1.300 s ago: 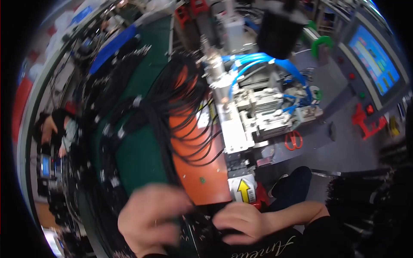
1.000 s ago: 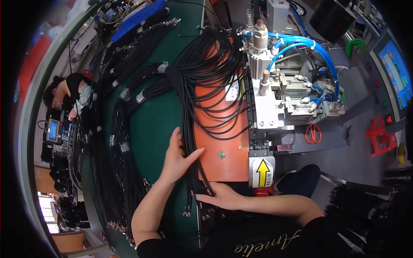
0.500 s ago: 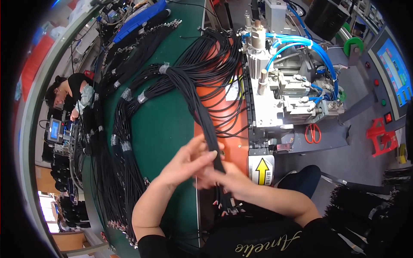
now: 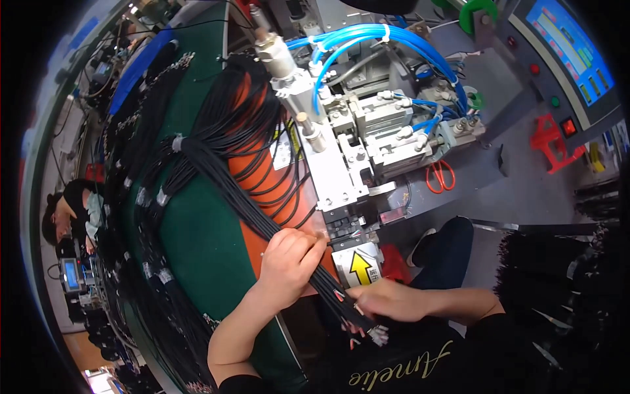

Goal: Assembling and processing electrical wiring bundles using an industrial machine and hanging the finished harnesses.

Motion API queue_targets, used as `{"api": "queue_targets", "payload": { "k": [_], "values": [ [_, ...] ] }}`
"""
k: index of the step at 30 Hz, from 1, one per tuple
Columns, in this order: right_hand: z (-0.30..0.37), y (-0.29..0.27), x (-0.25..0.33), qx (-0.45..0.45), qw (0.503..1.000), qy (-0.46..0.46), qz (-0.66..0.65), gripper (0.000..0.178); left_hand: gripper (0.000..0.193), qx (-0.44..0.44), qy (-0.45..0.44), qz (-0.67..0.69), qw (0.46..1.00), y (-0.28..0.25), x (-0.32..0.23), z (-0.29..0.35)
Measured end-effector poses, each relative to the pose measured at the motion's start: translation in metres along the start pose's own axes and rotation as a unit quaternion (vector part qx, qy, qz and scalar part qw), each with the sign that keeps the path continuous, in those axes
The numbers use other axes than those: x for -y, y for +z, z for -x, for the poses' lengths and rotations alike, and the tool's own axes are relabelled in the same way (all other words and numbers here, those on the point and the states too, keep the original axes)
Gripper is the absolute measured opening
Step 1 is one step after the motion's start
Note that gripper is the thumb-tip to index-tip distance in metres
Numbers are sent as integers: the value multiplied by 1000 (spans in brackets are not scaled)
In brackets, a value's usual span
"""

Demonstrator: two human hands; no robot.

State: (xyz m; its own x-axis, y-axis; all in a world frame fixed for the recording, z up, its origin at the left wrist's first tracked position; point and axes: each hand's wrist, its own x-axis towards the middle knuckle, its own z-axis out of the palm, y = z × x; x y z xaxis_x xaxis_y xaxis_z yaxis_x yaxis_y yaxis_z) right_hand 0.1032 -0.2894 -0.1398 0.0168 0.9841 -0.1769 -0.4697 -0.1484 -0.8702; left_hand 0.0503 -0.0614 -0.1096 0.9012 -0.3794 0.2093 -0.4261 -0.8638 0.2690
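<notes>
A thick bundle of black cables (image 4: 239, 194) runs slantwise from the bench toward my body. My left hand (image 4: 292, 266) is closed around it, a short way above its lower end. Past that hand the bundle continues to loose cable ends (image 4: 377, 335) with small white and reddish tips. Close beside this lower end, on its right, is my right hand (image 4: 390, 301). Its fingers curl toward the cables but are blurred, so whether they grip any is unclear. Farther up, a clear tape band (image 4: 177, 142) wraps the cables.
A metal machine (image 4: 380, 131) with blue air hoses (image 4: 367, 33) stands at the right, beside an orange plate (image 4: 252, 246). More taped cable bundles (image 4: 157, 269) lie on the green bench (image 4: 197, 230). Red-handled scissors (image 4: 440, 177) and a screen panel (image 4: 571, 49) are farther right. Another person (image 4: 75, 210) sits at far left.
The view has shifted, so the bench and machine appear farther left. My left hand now wraps the bundle; my right hand has moved from under it to beside its lower ends.
</notes>
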Motion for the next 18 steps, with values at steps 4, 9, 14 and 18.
{"api": "queue_targets", "payload": {
  "k": [4, 9, 14, 18],
  "values": [
    [18, -20, 1, -108, 983, 2, -150, 42, 29, 49, -46, -47, 997, -3, -2, -6],
    [12, -22, 14, -222, 969, -65, -84, 41, 29, -6, -51, 8, 999, -12, 0, -17],
    [-5, -36, 29, -260, 950, -166, -53, 24, 28, -76, -17, 42, 996, -9, -10, -20],
    [-13, -49, 38, -214, 957, -188, -58, 18, 29, -105, -30, 46, 993, 5, -21, -26]
  ]
}}
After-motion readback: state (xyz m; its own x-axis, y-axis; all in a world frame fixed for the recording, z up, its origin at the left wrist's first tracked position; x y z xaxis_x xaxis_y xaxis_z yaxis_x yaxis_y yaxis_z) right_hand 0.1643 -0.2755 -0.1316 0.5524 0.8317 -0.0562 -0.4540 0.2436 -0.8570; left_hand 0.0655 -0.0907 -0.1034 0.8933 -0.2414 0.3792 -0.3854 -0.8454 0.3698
